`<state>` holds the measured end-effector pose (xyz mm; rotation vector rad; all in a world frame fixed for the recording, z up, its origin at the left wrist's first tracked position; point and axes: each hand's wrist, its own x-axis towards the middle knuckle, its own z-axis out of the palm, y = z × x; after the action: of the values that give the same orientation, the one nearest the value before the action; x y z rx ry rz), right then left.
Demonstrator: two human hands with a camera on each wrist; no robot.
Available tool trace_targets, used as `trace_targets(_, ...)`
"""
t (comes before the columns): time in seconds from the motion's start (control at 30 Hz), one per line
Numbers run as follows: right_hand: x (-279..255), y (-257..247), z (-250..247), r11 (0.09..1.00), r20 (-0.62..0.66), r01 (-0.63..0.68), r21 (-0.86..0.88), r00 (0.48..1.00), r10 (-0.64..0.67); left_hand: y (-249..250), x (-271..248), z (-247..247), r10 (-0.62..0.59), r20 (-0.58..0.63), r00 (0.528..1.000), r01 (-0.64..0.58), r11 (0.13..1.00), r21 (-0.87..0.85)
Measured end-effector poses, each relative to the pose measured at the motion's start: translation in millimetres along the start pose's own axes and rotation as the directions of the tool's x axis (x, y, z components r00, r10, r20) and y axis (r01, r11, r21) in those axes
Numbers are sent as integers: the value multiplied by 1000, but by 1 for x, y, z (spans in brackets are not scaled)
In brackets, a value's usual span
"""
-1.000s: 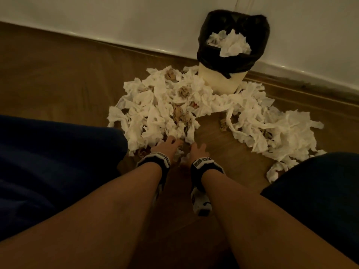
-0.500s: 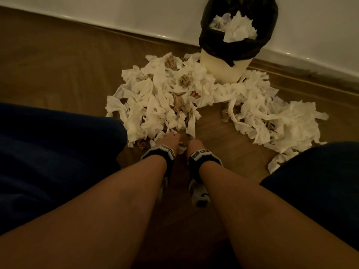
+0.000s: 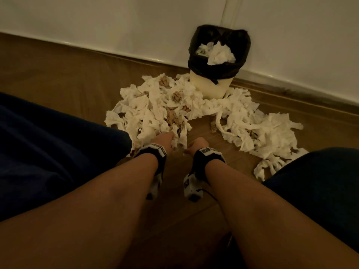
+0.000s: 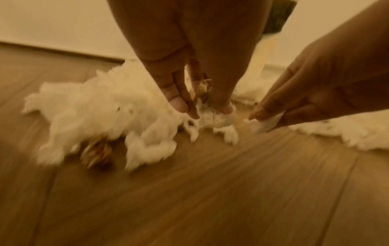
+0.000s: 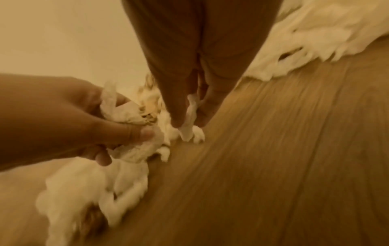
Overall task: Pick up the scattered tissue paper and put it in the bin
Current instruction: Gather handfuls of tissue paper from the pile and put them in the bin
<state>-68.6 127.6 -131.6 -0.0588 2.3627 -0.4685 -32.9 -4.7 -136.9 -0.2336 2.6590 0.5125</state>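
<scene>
**Both hands now closed on tissue at the near edge of the pile**

A second ago both hands lay flat-fingered at the pile's near edge; now each has curled shut on paper. The left hand grips a crumpled wad of white and brownish tissue, fingers wrapped round it. The right hand pinches a small white scrap between thumb and fingers, just off the floor. The hands sit close together, not touching. My reading: the grab is made, and the lift and carry to the bin come next.

The bin, lined with a black bag, stands against the wall beyond the pile and already holds tissue heaped near its rim. Most of the tissue still lies on the floor, spread left and right round the bin's base. Loose strands trail from the wad into the pile, so some may drag or drop on the way. The person's knees flank the working space.
</scene>
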Motion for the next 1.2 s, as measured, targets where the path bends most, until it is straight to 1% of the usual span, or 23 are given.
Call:
trace_targets(0.07, -13, -1, -18, 998, -87, 28, 59, 996, -23, 13, -5, -18, 28, -71, 997, -31, 999, -40)
trace_targets(0.13, -28, -4, -36, 984, -182, 84, 158, 982, -55, 27, -11, -38, 47, -141, 989, -60, 995, -86)
trace_targets(0.2, -43, -11, -53, 945, -295, 147, 293, 954, -57, 39, -19, -60, 66, -236, 969, -103, 984, -148)
trace_targets(0.27, -63, -21, -74, 892, -404, 208, 401, 914, -31, 46, -27, -83, 87, -339, 937, -154, 972, -177)
trace_targets(0.33, -82, -29, -98, 867, -474, 260, 425, 880, -31, 50, -37, -109, 85, -418, 904, -184, 962, -203)
trace_targets(0.43, -113, -36, -137, 833, -558, 332, 442, 829, -34, 58, -51, -150, 39, -518, 854, -193, 950, -246)
trace_targets(0.53, -136, -43, -168, 804, -645, 398, 443, 764, -23, 73, -59, -186, 43, -581, 813, -244, 930, -274)
trace_targets(0.63, -155, -47, -197, 770, -699, 455, 447, 715, -17, 98, -66, -216, 95, -608, 788, -323, 905, -277)
trace_targets(0.7, -164, -46, -216, 759, -737, 483, 437, 676, -6, 116, -71, -232, 149, -635, 758, -389, 885, -256)
trace_targets(0.77, -166, -44, -231, 748, -765, 499, 437, 644, 18, 130, -69, -243, 198, -655, 730, -422, 884, -203)
trace_targets(0.83, -161, -41, -242, 706, -772, 525, 475, 634, 47, 140, -61, -249, 220, -651, 726, -422, 890, -170)
trace_targets(0.87, -156, -40, -246, 681, -766, 535, 499, 640, 59, 143, -55, -250, 221, -646, 730, -422, 890, -173)
trace_targets(0.93, -142, -37, -251, 660, -753, 537, 524, 654, 66, 145, -39, -249, 202, -632, 748, -436, 868, -239)
trace_targets(1.0, -126, -37, -255, 672, -753, 532, 516, 655, 59, 145, -23, -247, 161, -638, 753, -471, 810, -350)
trace_targets(1.07, -113, -41, -259, 719, -767, 522, 460, 641, 26, 147, -10, -247, 130, -660, 740, -516, 739, -433)
trace_targets(1.13, -102, -45, -264, 774, -778, 509, 378, 627, -32, 153, 2, -249, 123, -688, 715, -562, 687, -460)
trace_targets(1.2, -91, -47, -266, 804, -785, 500, 322, 616, -69, 157, 13, -252, 134, -722, 679, -604, 661, -446)
